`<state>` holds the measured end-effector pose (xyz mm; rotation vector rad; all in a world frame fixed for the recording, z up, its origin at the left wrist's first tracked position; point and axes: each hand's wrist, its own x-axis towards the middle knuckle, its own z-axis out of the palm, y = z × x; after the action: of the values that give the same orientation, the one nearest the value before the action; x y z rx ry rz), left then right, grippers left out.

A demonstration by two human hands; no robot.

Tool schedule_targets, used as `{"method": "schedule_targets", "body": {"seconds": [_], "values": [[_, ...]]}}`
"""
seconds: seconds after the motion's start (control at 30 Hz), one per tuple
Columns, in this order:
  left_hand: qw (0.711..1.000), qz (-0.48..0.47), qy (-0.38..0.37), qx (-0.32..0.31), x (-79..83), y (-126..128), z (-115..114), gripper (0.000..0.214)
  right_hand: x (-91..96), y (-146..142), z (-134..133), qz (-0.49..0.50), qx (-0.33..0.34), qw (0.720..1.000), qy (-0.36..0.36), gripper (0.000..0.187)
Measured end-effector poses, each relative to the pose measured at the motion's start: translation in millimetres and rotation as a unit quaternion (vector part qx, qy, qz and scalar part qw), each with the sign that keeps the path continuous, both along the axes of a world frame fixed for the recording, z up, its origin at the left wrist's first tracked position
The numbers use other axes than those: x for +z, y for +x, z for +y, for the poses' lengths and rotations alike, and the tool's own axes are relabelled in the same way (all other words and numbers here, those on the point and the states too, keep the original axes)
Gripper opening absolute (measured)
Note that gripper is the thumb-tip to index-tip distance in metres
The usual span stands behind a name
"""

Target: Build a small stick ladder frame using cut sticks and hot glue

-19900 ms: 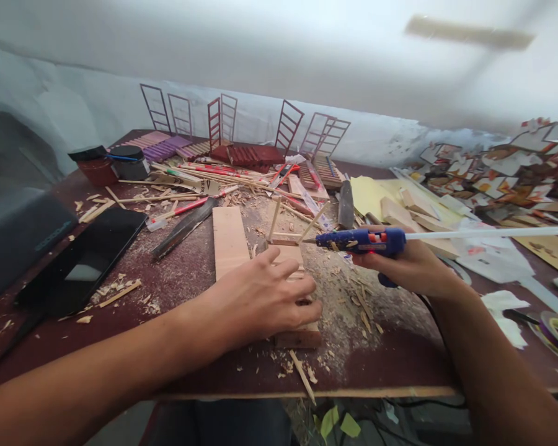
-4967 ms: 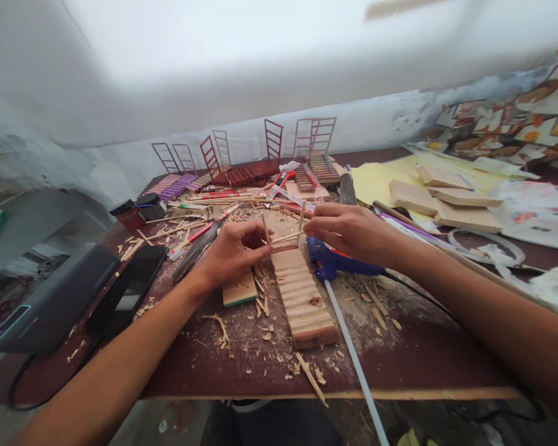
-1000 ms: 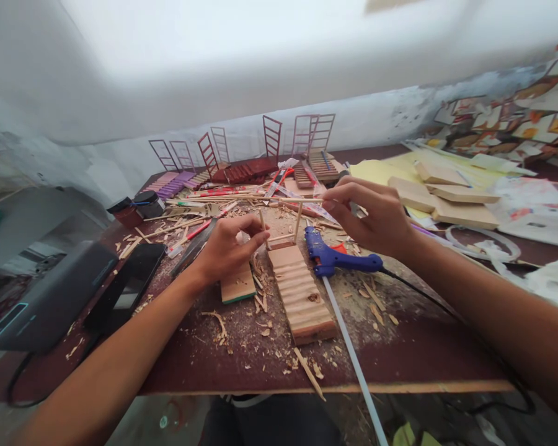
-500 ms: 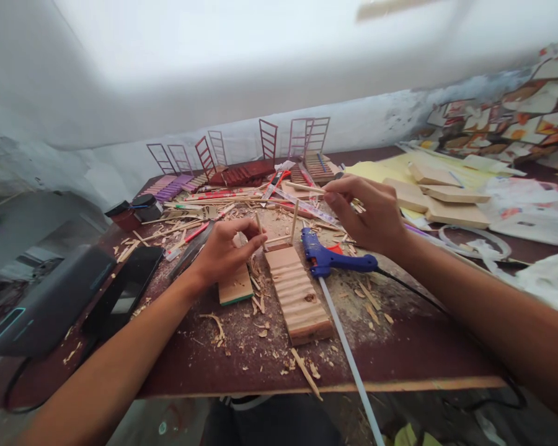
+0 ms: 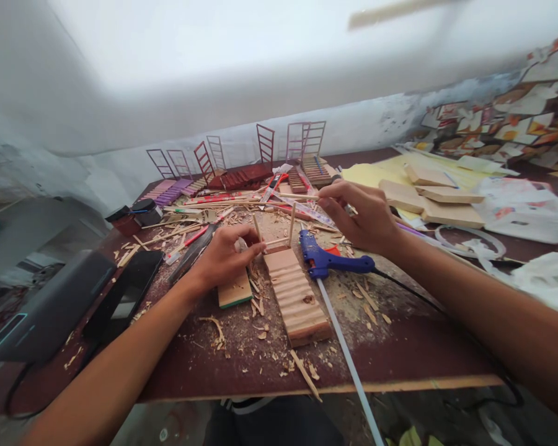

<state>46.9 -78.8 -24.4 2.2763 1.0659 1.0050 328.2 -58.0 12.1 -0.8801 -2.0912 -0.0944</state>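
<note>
A ridged wooden block [image 5: 295, 291] lies at the middle of the table, two thin sticks standing upright at its far end with a short crosspiece low between them. My left hand [image 5: 227, 255] is closed with its fingertips at the left upright stick [image 5: 258, 228]. The right upright stick [image 5: 292, 224] leans slightly and is untouched. Between thumb and fingers, my right hand [image 5: 360, 214] pinches a thin wooden stick [image 5: 300, 196] held out to the left, above the table. Below that hand rests a blue glue gun [image 5: 318, 257] with a long white glue stick out of its back.
Wood shavings surround a small green-edged block [image 5: 235, 292]. A black phone [image 5: 125, 291] and paint jars [image 5: 146, 212] are at left. Ladder-backed pieces [image 5: 266, 145] stand along the wall. Wooden blocks [image 5: 451, 214] and a plastic bag [image 5: 525, 210] lie right. The glue gun's cord [image 5: 413, 291] runs rightward.
My right hand has shifted slightly left and down, and its stick now lies more level. My left hand stays at the upright stick. The whole view has shifted a little.
</note>
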Motion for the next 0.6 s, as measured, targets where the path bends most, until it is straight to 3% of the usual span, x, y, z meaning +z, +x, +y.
{"method": "schedule_targets", "body": {"seconds": [0.2, 0.37, 0.47, 0.6], "values": [[0.998, 0.056, -0.004, -0.019, -0.7, -1, 1, 0.011, -0.2, 11, 14, 0.048, -0.09, 0.995, 0.012, 0.024], [0.996, 0.088, -0.004, -0.011, -1.2, 0, 0, 0.014, -8.0, 32, 39, -0.03, -0.135, 0.99, -0.023, 0.022], [0.996, 0.081, -0.02, -0.027, -0.4, 1, -1, 0.018, -9.1, 31, 39, -0.061, -0.097, 0.992, -0.051, 0.024], [0.998, 0.065, -0.006, -0.023, -0.5, 2, 0, 0.015, -6.3, 9, 21, -0.116, 0.034, 0.985, -0.12, 0.027]]}}
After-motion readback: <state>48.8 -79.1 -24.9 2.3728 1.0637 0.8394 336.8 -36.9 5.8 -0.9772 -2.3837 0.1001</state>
